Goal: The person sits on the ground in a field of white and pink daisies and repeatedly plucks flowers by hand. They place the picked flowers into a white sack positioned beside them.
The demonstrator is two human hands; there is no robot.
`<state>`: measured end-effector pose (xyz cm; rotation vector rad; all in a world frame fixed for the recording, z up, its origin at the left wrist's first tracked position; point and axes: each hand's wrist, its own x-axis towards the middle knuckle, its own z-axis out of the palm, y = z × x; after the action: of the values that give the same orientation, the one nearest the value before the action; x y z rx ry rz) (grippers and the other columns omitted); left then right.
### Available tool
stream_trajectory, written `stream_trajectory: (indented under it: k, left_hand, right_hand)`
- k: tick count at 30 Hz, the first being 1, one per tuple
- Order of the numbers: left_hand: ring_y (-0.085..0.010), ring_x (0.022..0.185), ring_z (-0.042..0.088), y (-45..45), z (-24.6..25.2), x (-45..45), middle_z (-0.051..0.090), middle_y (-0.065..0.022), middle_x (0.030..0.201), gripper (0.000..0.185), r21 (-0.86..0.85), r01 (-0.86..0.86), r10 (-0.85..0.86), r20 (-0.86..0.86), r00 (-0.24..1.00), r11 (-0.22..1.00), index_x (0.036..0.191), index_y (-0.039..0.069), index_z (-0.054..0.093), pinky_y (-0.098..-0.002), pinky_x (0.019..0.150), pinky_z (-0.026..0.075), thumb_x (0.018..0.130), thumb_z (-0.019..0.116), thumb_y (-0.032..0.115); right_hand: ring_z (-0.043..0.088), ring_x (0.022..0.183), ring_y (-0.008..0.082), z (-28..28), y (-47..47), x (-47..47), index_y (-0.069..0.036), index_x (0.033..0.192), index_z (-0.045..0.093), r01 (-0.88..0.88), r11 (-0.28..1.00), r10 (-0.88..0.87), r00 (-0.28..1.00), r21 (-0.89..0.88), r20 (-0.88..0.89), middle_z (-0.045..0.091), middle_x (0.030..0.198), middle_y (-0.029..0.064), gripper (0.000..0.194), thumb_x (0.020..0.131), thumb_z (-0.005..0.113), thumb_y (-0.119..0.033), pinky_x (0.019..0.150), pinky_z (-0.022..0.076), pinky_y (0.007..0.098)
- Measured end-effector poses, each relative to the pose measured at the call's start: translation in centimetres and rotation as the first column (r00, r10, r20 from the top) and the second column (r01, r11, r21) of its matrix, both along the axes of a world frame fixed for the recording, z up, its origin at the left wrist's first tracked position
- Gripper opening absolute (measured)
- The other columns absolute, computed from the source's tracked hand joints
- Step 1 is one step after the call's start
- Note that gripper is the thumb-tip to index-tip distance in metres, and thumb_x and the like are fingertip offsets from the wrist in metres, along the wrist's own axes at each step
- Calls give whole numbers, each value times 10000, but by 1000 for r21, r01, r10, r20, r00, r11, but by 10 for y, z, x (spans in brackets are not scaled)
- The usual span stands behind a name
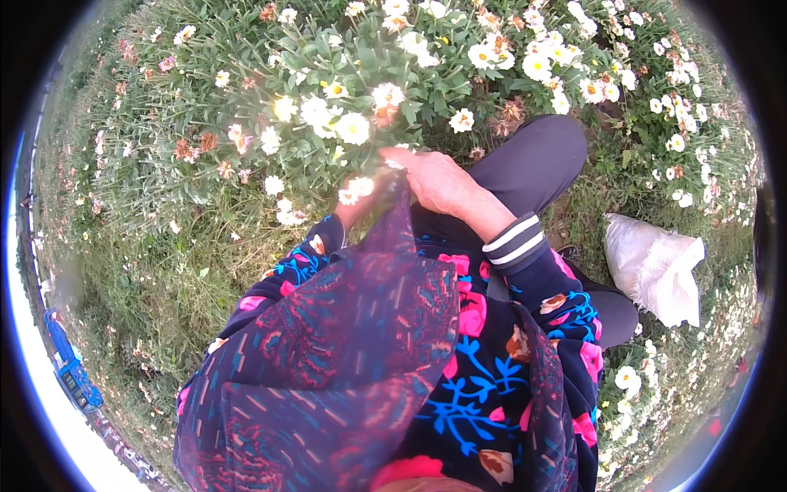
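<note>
Both of my hands are together at the near edge of a white chrysanthemum bush [320, 80]. My right hand [439, 184] has curled fingers pointing left, with a bit of white petal by the fingertips. A dark patterned scarf [344, 320] hangs down my front, and its narrow tip reaches up to this hand; whether the hand grips it is unclear. My left hand [364, 206] is blurred and partly covered by a white flower cluster [356, 190] and the scarf. Its fingers are hidden. Close above the hands are open white flowers [352, 128] and a browned bloom [385, 115].
My bent knee [547, 147] in dark trousers rises beside the plants. A white woven sack [652, 264] lies on the grass to my right. Trampled grass [166, 289] stretches to my left. Far off at the left rim is a blue vehicle [72, 369].
</note>
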<state>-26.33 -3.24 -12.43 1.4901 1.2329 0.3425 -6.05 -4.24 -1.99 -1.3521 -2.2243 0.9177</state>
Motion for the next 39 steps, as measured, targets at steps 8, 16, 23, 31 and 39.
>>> stream_trajectory:
  k: [8,16,23,31,39]
  left_hand:
    - [-159,868,603,10,5,-8,621,-29,1058,333,-448,-108,301,387,872,888,1153,20,563,-299,754,490,890,582,223]
    - [-80,903,576,-28,46,-24,642,5,977,255,-187,-29,101,384,918,982,1084,52,609,-253,812,466,831,643,59]
    - [-72,829,575,-48,40,-85,647,-3,918,205,-321,-326,415,263,871,889,1065,66,614,-224,749,459,861,600,87]
    - [-51,775,546,-16,10,-63,634,10,897,184,-143,-569,576,8,818,810,1057,35,605,-201,697,435,884,572,86]
    - [-151,879,574,4,6,-42,639,-102,963,294,2,-676,647,287,707,737,1108,43,585,-288,761,466,823,628,101]
  right_hand:
    - [588,713,387,-23,19,-3,-72,1030,564,72,980,-30,975,183,-220,587,718,196,229,803,584,-95,624,470,428]
    - [501,582,76,73,-2,-15,-10,785,583,100,948,-225,882,-303,-414,541,605,65,210,845,624,-207,552,429,258]
    - [620,753,355,31,-3,-26,-67,1099,551,71,979,-108,975,-190,-192,616,741,185,266,834,552,-98,649,483,402]
    - [619,695,282,3,3,-55,-119,1236,480,-56,941,-55,948,-334,-313,642,882,163,395,848,532,-63,689,499,345]
    - [490,504,69,-4,-2,-35,-33,896,557,71,893,-323,788,-444,-525,555,672,15,63,868,519,-75,493,419,227]
